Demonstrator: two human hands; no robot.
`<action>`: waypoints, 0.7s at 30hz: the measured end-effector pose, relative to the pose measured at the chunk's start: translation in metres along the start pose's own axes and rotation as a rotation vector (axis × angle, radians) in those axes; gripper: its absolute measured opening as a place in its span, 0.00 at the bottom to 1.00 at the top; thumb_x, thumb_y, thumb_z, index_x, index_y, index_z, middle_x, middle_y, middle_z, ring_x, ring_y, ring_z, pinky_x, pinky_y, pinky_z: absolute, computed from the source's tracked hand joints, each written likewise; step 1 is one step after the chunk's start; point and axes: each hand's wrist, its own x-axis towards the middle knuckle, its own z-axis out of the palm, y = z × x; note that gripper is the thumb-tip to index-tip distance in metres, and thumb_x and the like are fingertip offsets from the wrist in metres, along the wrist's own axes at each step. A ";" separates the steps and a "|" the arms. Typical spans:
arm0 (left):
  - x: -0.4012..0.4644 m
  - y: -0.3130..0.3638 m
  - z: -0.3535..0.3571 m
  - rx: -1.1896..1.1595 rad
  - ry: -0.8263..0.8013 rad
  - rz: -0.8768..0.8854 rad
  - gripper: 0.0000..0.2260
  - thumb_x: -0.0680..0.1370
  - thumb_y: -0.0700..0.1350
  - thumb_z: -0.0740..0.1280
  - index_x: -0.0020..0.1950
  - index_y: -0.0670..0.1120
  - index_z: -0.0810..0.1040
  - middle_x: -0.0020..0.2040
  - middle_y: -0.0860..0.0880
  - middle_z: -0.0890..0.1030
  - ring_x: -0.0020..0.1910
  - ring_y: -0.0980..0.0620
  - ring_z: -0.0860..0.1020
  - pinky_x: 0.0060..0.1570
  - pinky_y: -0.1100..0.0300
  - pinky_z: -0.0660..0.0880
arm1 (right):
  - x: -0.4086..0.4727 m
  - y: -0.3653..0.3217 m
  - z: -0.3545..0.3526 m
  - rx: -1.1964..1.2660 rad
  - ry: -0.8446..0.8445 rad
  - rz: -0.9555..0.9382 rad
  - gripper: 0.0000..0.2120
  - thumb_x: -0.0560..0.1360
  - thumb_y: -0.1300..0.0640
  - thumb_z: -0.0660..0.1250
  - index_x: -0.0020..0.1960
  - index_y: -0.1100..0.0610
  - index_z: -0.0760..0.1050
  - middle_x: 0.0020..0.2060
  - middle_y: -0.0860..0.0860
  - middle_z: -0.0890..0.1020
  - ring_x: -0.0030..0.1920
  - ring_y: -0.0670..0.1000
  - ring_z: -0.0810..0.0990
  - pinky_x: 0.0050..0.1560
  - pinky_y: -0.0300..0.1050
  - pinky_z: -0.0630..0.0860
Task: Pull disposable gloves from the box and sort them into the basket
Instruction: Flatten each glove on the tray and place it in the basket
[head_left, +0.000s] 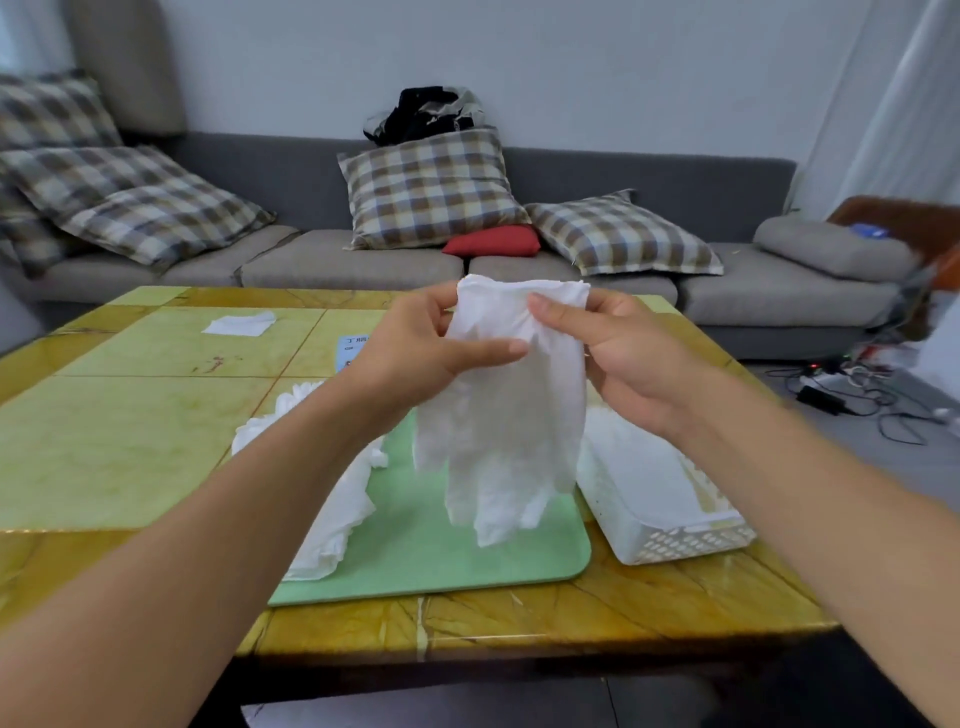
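Spanning the frame, the table (156, 447) carries the green mat (467, 545) centrally and the basket (670, 535) at 4 o'clock; left hand (415, 358) and right hand (618, 348) both pinch the glove (509, 431) cuff above centre; next: lower toward 4 o'clock, then release

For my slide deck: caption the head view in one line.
Both hands, left and right, hold a white glove up by its cuff above the green mat, beside the white basket.
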 end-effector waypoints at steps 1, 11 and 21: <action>0.006 0.011 0.006 -0.018 0.010 0.010 0.11 0.73 0.40 0.77 0.55 0.43 0.84 0.48 0.45 0.87 0.47 0.48 0.86 0.48 0.53 0.83 | -0.002 -0.013 -0.007 -0.015 0.010 -0.008 0.12 0.75 0.57 0.73 0.57 0.61 0.83 0.52 0.56 0.87 0.52 0.52 0.85 0.55 0.45 0.82; 0.050 0.081 0.075 -0.182 -0.127 -0.057 0.12 0.78 0.46 0.73 0.59 0.42 0.83 0.53 0.43 0.86 0.47 0.49 0.84 0.52 0.54 0.81 | -0.028 -0.087 -0.087 0.028 0.113 -0.025 0.18 0.77 0.63 0.69 0.66 0.66 0.77 0.58 0.61 0.84 0.58 0.58 0.84 0.57 0.53 0.82; 0.086 0.061 0.104 -0.160 -0.132 -0.153 0.01 0.77 0.41 0.73 0.47 0.43 0.83 0.46 0.45 0.87 0.42 0.52 0.86 0.39 0.62 0.81 | 0.000 -0.064 -0.137 -0.043 0.118 0.056 0.21 0.72 0.61 0.73 0.64 0.63 0.79 0.59 0.60 0.83 0.61 0.58 0.82 0.65 0.57 0.77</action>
